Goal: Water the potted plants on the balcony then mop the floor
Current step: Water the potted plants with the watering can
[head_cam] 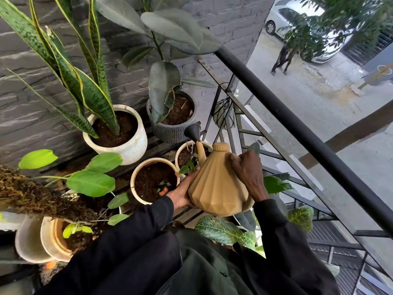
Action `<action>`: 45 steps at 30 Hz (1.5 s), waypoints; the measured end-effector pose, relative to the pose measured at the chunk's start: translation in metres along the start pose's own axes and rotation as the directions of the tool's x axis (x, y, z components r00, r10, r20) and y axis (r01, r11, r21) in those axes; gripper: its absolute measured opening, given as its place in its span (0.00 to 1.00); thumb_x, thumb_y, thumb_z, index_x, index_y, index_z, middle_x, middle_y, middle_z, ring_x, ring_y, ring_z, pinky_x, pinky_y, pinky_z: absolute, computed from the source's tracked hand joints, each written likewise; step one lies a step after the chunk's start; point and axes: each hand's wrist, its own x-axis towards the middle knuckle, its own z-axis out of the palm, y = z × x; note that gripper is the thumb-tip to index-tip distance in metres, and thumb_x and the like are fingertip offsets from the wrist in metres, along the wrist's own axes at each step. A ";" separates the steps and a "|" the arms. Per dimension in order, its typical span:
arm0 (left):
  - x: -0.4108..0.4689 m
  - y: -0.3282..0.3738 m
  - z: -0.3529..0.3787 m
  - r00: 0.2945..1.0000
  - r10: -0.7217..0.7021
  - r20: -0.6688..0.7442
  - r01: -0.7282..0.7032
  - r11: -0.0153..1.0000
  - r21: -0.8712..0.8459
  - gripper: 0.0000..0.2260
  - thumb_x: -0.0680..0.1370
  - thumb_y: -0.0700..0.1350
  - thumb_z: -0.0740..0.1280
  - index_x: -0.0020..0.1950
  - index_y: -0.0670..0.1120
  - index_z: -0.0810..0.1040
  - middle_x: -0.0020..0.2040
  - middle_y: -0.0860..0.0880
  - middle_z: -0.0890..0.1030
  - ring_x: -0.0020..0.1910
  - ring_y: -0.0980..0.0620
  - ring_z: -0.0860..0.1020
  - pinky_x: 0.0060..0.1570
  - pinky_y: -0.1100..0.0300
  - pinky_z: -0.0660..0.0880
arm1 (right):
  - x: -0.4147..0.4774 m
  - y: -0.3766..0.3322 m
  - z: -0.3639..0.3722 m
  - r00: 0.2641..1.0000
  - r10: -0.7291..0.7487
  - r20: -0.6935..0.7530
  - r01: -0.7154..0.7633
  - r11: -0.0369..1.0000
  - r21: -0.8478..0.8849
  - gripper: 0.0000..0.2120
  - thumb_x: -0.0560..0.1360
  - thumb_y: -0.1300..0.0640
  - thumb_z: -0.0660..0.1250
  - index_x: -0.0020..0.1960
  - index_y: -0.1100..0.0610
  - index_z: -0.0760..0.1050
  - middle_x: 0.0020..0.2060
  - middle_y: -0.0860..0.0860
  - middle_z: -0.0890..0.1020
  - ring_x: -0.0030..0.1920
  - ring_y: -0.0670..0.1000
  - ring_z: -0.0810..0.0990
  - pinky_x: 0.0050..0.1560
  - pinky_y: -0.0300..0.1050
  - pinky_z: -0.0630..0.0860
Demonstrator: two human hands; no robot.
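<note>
Watering can (217, 188) before the pots (136, 173) — wall (32, 103) behind them, railing (297, 124) to the right.

Black metal handrail (297, 132) slanting across the balcony edge, grey stone wall (32, 103) standing behind, white car (276, 19) sitting on the street below, dark-clothed pedestrian (280, 58) walking beside it

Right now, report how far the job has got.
Done: nothing sure; soil in the white pot looks dark, wet or not I cannot tell. In hand: left hand supports the can, right hand grips it, spout over a small pot. Left: mopping; no mop shows.
</note>
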 end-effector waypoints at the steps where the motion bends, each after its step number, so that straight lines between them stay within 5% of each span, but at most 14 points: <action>1: 0.000 0.001 0.000 1.000 0.018 -0.001 -0.018 1.000 0.003 0.34 0.75 0.71 0.65 0.71 0.48 0.75 0.67 0.37 0.79 0.69 0.36 0.74 0.73 0.33 0.64 | -0.003 0.002 0.000 1.000 -0.017 -0.018 0.018 1.000 0.006 0.26 0.81 0.52 0.70 0.29 0.55 0.65 0.24 0.49 0.62 0.26 0.49 0.58 0.30 0.41 0.57; 13: -0.003 -0.002 0.004 0.955 0.284 -0.081 -0.287 0.957 -0.034 0.26 0.78 0.57 0.70 0.71 0.43 0.77 0.64 0.39 0.82 0.64 0.39 0.80 0.68 0.41 0.75 | -0.027 0.037 0.009 0.982 -0.037 -0.183 0.055 0.994 0.095 0.33 0.78 0.37 0.66 0.24 0.57 0.65 0.20 0.43 0.59 0.22 0.49 0.61 0.24 0.38 0.57; 17: -0.004 -0.003 0.008 0.934 0.332 -0.131 -0.337 0.941 -0.019 0.31 0.74 0.57 0.74 0.71 0.42 0.75 0.66 0.38 0.80 0.66 0.38 0.78 0.69 0.39 0.74 | -0.037 0.046 0.010 0.972 0.007 -0.234 0.027 0.989 0.145 0.29 0.77 0.36 0.67 0.24 0.52 0.69 0.19 0.44 0.67 0.21 0.46 0.66 0.23 0.36 0.60; 22: -0.005 -0.004 0.010 0.907 0.374 -0.195 -0.379 0.925 0.011 0.28 0.76 0.52 0.75 0.71 0.41 0.75 0.68 0.37 0.79 0.69 0.37 0.77 0.70 0.37 0.72 | -0.052 0.058 0.013 0.957 0.005 -0.291 0.058 0.976 0.210 0.31 0.76 0.35 0.65 0.27 0.59 0.75 0.21 0.50 0.73 0.22 0.46 0.65 0.24 0.38 0.60; 24: -0.006 -0.005 0.011 0.893 0.390 -0.226 -0.401 0.916 -0.001 0.27 0.76 0.49 0.75 0.72 0.41 0.74 0.68 0.39 0.79 0.68 0.39 0.77 0.71 0.39 0.73 | -0.057 0.060 0.015 0.955 0.021 -0.296 0.054 0.968 0.243 0.29 0.77 0.36 0.66 0.28 0.57 0.77 0.22 0.50 0.75 0.22 0.45 0.64 0.25 0.42 0.62; 29: -0.011 -0.005 0.012 0.866 0.440 -0.238 -0.449 0.894 0.018 0.27 0.75 0.47 0.77 0.72 0.42 0.75 0.68 0.41 0.80 0.68 0.42 0.78 0.72 0.42 0.72 | -0.067 0.055 0.011 0.939 0.034 -0.343 0.069 0.956 0.285 0.14 0.77 0.38 0.67 0.35 0.40 0.77 0.25 0.36 0.76 0.26 0.42 0.76 0.25 0.28 0.66; 36: -0.021 0.001 0.006 0.870 0.455 -0.188 -0.452 0.890 0.062 0.27 0.76 0.49 0.76 0.73 0.45 0.74 0.68 0.44 0.80 0.66 0.43 0.78 0.69 0.42 0.74 | -0.069 0.057 0.016 0.920 0.009 -0.392 0.110 0.954 0.278 0.23 0.76 0.35 0.66 0.36 0.53 0.83 0.26 0.48 0.80 0.29 0.51 0.77 0.25 0.36 0.68; 42: -0.028 0.014 0.000 0.850 0.479 -0.219 -0.478 0.876 0.064 0.24 0.78 0.45 0.74 0.72 0.43 0.75 0.68 0.40 0.80 0.69 0.39 0.77 0.71 0.41 0.73 | -0.068 0.034 0.016 0.926 0.063 -0.371 0.067 0.943 0.325 0.13 0.76 0.36 0.68 0.34 0.38 0.77 0.27 0.40 0.80 0.27 0.42 0.77 0.24 0.32 0.69; 45: -0.031 0.024 -0.005 0.843 0.491 -0.218 -0.488 0.870 0.072 0.25 0.77 0.45 0.75 0.72 0.44 0.75 0.67 0.40 0.80 0.68 0.39 0.77 0.71 0.39 0.72 | -0.063 0.024 0.017 0.927 0.060 -0.370 0.076 0.936 0.344 0.10 0.75 0.37 0.69 0.38 0.38 0.79 0.28 0.38 0.80 0.27 0.40 0.79 0.25 0.31 0.70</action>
